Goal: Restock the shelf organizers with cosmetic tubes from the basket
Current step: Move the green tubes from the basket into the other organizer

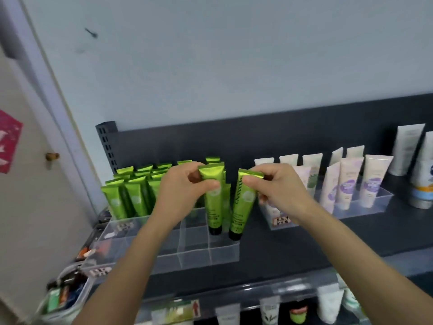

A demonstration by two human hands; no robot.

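Two hands working, one tube each. Left hand point(187, 186) pinches the upright green tube point(212, 202) by its crimped top, thumb and fingers curled on it. Right hand point(278, 191) pinches the tilted green tube point(242, 205) the same way. Both tubes are cap-down at the right end of the clear organizer point(225, 254), which sits at the left end of the shelf point(328, 238). Stocked green tubes point(131, 195) fill its back-left part. Basket point(63, 299) sits below the shelf's left corner.

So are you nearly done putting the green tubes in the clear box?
Partway. Rows of green tubes fill the back left of the clear organizer. The left hand and right hand each pinch a tube, caps down. The front compartments look empty, and the basket holds items.
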